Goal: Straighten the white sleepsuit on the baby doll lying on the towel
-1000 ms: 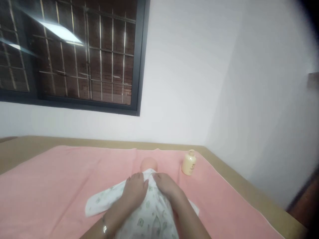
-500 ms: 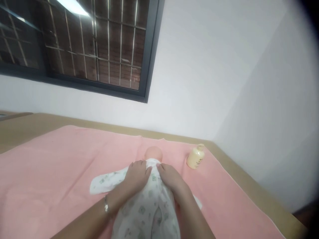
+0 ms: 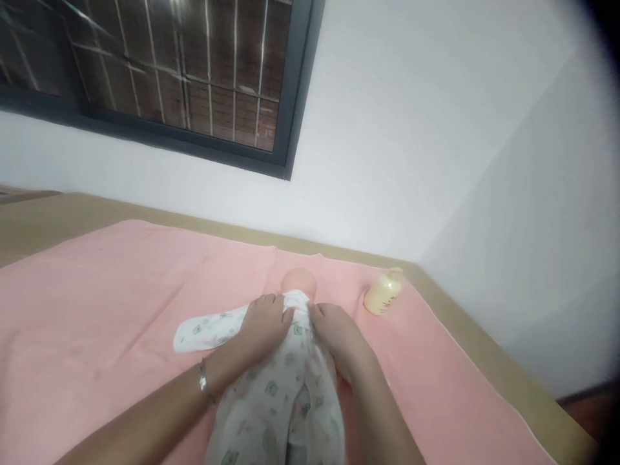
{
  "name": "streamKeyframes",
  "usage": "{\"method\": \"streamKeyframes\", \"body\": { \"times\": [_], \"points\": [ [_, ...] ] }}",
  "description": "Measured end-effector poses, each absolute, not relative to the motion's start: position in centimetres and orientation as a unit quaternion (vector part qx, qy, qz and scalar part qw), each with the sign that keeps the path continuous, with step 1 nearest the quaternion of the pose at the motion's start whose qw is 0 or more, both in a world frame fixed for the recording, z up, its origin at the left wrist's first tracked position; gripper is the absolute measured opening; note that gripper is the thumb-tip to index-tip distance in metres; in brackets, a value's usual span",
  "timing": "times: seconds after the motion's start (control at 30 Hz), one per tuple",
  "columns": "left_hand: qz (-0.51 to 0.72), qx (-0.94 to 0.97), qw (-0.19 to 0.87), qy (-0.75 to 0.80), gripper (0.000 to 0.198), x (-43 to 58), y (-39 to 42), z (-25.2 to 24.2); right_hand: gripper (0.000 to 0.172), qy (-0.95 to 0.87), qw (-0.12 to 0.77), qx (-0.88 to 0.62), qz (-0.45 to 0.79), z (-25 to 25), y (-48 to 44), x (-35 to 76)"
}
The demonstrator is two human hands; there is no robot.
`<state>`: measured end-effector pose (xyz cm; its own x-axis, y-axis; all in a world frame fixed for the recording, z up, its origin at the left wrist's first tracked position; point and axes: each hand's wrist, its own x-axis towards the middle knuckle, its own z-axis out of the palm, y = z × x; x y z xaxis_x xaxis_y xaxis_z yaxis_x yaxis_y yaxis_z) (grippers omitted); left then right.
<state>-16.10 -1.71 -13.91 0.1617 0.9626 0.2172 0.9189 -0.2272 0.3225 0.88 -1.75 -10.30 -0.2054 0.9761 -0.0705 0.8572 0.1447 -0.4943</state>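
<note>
A doll [image 3: 299, 280] lies on a pink cloth [image 3: 121, 290] with its rounded head away from me. White baby clothing [image 3: 276, 381] with a small green print covers its body, and one sleeve stretches out to the left. My left hand [image 3: 265, 326] is closed on the clothing at the left of the neckline, thumb toward the middle. Opposite it, my right hand [image 3: 336, 332] pinches the fabric on the right side of the neckline. Below the hands the front of the garment parts in a narrow gap. My right forearm hides most of the other sleeve.
A cream-coloured pump bottle [image 3: 382, 296] stands on the cloth to the right of the doll's head. The tan table surface [image 3: 450, 316] shows around the cloth. Behind it rise a white wall [image 3: 387, 129] and a dark-framed barred window [image 3: 194, 84].
The view has tipped down slightly, so the scene sits higher. Both hands stay at the neckline, and the gap in the lower front of the clothing looks wider.
</note>
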Motion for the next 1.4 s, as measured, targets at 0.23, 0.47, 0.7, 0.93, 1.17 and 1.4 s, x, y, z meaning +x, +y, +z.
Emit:
{"method": "streamKeyframes", "body": {
  "times": [0.23, 0.47, 0.7, 0.93, 1.17, 1.4],
  "points": [
    [0.175, 0.755, 0.039, 0.631, 0.037, -15.7, -2.2, -13.8, 0.051, -0.747, 0.136, -0.609, 0.229, -11.5, -0.9, 1.2],
    [0.139, 0.758, 0.077, 0.633, 0.043, -16.4, -2.1, -13.0, 0.051, -0.775, 0.09, -0.605, 0.16, -10.3, -2.9, -0.3],
    [0.143, 0.775, 0.033, 0.615, 0.034, -15.8, -2.8, -12.9, 0.057, -0.744, 0.122, -0.627, 0.193, -12.7, -0.7, -0.2],
    [0.186, 0.702, 0.17, 0.666, 0.048, -17.0, 0.2, -14.4, 0.059, -0.705, 0.127, -0.673, 0.187, -14.7, 0.7, -0.2],
    [0.213, 0.698, 0.139, 0.67, 0.045, -16.9, 0.3, -15.4, 0.059, -0.699, 0.175, -0.675, 0.16, -16.2, 1.5, 0.6],
    [0.227, 0.705, 0.127, 0.659, 0.044, -17.2, 0.7, -16.0, 0.054, -0.694, 0.201, -0.673, 0.158, -16.5, 1.6, 0.6]
  ]
}}
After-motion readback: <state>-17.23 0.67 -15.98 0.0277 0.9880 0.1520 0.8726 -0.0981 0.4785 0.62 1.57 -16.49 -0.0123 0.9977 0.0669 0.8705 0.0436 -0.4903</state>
